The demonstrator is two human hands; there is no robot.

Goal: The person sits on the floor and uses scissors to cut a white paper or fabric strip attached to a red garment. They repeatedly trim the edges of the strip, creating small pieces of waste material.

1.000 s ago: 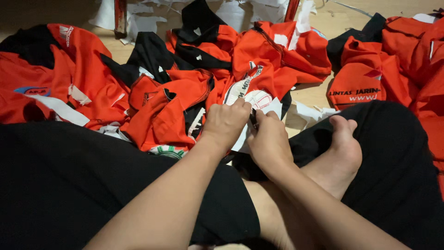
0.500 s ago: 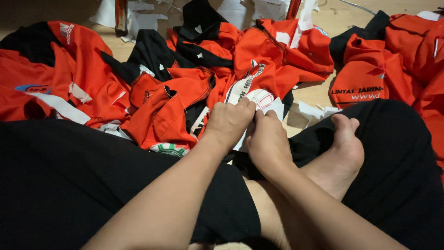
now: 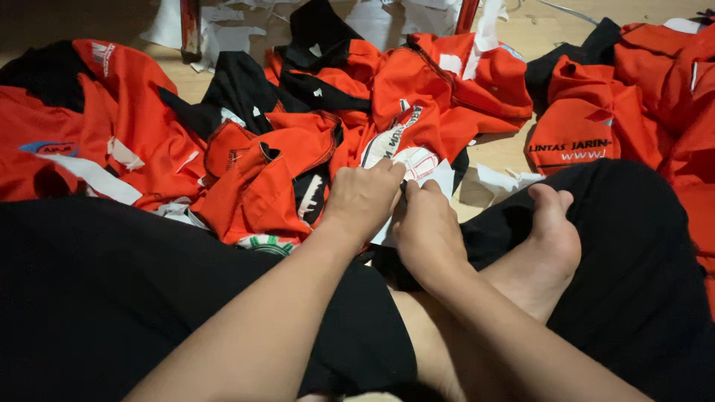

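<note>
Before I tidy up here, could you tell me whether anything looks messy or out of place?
Yes. Red and black garments lie crumpled in heaps across the wooden floor, with white scraps strewn near the top. Both hands, left hand and right hand, pinch a white patch.

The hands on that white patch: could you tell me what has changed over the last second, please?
Hardly anything: the left hand and right hand stay pinched together on the white patch, their grip unchanged. The orange garments and bare foot lie as before.

Garment piece (image 3: 417, 160): white fabric panel with red and black printed markings, crumpled. Lies on the floor atop a heap of orange-red and black clothing, its near edge pinched by both hands.
</note>
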